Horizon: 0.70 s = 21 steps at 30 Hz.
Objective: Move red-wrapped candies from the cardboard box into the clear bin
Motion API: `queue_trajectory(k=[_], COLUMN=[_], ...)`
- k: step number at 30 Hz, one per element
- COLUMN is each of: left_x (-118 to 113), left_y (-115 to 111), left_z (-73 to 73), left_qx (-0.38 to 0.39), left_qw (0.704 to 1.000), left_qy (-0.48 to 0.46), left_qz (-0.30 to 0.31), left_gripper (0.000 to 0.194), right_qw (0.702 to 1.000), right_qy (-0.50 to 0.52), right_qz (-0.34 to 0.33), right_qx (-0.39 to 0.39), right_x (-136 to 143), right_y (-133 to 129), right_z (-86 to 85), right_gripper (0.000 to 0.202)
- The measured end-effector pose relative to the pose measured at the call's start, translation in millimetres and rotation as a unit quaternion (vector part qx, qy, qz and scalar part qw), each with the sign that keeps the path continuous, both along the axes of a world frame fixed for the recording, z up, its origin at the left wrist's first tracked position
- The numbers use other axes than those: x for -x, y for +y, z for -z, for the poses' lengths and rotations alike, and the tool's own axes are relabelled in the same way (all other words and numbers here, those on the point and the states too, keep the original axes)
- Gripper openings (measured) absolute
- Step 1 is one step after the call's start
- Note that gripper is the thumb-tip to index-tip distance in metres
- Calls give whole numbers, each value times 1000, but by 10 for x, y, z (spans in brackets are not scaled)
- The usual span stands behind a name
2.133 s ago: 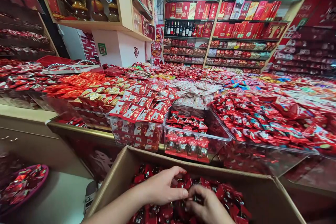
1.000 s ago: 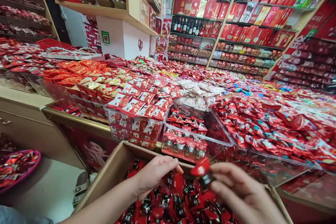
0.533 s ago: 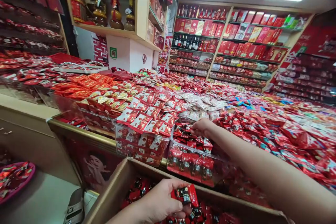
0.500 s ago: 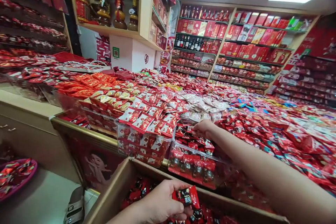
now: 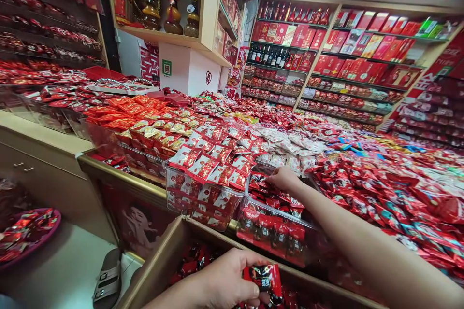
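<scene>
My left hand (image 5: pixel 224 282) is low in the view, over an open cardboard box (image 5: pixel 159 265) of red and black candy packets. It grips one red-and-black packet (image 5: pixel 266 277) between thumb and fingers. My right hand (image 5: pixel 286 178) reaches forward into a clear plastic bin (image 5: pixel 275 213) partly filled with the same packets. Its fingertips rest on the packets at the bin's far end. Whether they pinch one is hidden. A fuller bin of red-and-white packets (image 5: pixel 210 169) stands just to the left.
A wide display of heaped red sweets (image 5: pixel 380 188) spreads to the right and back. Wall shelves (image 5: pixel 344 58) hold red boxes and bottles. A wooden counter (image 5: pixel 43 140) is at left, with a purple tray of sweets (image 5: pixel 29 231) and a sandal (image 5: pixel 108 280) on the floor.
Both hands were in the box; my right hand lifted a red packet and reached out into the clear bin, where it stays. My left hand picked up a packet. The view tilted upward.
</scene>
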<state>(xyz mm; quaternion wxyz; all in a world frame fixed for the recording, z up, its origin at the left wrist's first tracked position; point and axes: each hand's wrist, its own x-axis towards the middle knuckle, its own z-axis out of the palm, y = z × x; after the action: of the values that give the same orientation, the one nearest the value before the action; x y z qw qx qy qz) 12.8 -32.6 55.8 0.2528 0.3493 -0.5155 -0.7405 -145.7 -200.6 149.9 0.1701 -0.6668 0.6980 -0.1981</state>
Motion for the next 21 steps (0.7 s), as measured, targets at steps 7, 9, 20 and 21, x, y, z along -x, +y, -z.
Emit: queue_trajectory(k=[7,9,20,21], left_x=[-52,-42,167,170], left_y=[51,59,142,149], left_z=[-228,-259,-129,-125], left_qx=[-21,-26,-24,-25], left_qw=[997,995,998,998], left_qy=[80,92,10,1], left_qz=[-4,-12,50,55], left_gripper=[35,36,29,30], right_qw=[958,966,872,858], right_qy=[-46,-69,-477,-503], right_qz=[-217,-213,-71,-50], right_qx=[180,130,-85,-95], right_x=[33,133,308,300], right_y=[1161,1594,2087,2092], right_z=[-412,-221,766,797], right_gripper=[22,27,27,29])
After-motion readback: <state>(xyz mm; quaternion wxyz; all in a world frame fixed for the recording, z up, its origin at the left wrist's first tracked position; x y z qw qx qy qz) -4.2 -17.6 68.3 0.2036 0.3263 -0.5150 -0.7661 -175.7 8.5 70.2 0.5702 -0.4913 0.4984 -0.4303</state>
